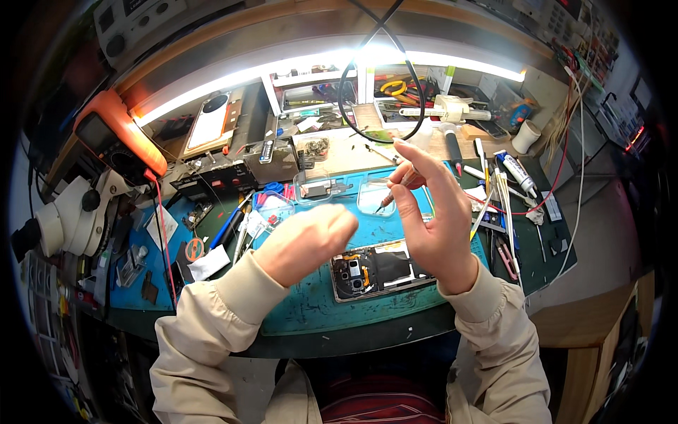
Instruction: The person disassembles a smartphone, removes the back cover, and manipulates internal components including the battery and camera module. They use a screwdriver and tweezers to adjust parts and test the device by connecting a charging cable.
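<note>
An opened phone [381, 270] with bare inner parts lies on the blue work mat [304, 311], its camera block toward the left. Above the phone's right half, my right hand [441, 219] grips a slim screwdriver [407, 181] with a brownish handle, the dark tip slanting down to the left. My left hand [308, 234] is closed, up and left of the phone. Whatever its fingers may hold is hidden. Behind the screwdriver tip sits a small clear plastic box [369, 205].
An orange multimeter [116, 138] and a white microscope [67, 219] stand at the left. Another clear box [318, 187] holds small parts. A black cable [344, 106] loops down at the back centre. Brushes, tweezers and a white tube [519, 173] crowd the right side.
</note>
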`<state>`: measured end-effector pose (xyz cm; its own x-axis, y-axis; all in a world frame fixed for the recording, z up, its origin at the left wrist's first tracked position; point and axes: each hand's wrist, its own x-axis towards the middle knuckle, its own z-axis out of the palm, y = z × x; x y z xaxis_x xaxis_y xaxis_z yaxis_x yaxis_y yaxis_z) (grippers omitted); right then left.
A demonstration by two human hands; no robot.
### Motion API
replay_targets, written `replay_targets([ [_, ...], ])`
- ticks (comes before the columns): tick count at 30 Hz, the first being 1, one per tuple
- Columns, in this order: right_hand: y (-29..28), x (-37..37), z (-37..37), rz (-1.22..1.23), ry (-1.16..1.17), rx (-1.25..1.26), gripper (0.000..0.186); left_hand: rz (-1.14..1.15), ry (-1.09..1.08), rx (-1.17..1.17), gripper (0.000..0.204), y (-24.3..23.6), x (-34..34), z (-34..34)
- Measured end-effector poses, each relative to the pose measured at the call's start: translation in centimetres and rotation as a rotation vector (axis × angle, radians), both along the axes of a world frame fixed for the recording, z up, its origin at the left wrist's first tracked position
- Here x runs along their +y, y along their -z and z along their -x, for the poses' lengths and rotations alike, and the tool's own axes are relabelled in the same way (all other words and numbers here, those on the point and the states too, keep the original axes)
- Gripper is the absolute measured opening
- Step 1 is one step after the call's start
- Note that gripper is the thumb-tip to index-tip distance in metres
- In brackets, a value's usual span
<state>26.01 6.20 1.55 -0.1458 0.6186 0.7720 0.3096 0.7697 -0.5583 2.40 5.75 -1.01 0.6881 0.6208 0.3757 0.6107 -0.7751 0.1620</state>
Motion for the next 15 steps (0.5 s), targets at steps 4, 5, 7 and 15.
replay_targets([
  [4,0.0,0.1,0.1,-0.031,0.039,0.015,0.049,-0.062,-0.061,-0.154,0.013,-1.3,2.8,-2.0],
  [5,-0.1,0.1,0.1,-0.031,0.034,0.018,0.049,-0.064,-0.068,-0.164,0.013,-1.0,3.4,-2.4],
  [7,0.3,0.2,0.1,-0.027,0.03,0.026,0.049,-0.049,-0.074,-0.199,0.015,-0.3,4.0,-2.8],
  [15,1.5,-0.4,1.0,0.109,-0.192,-0.01,0.05,0.165,-0.112,-0.337,0.014,-0.9,1.5,0.0],
])
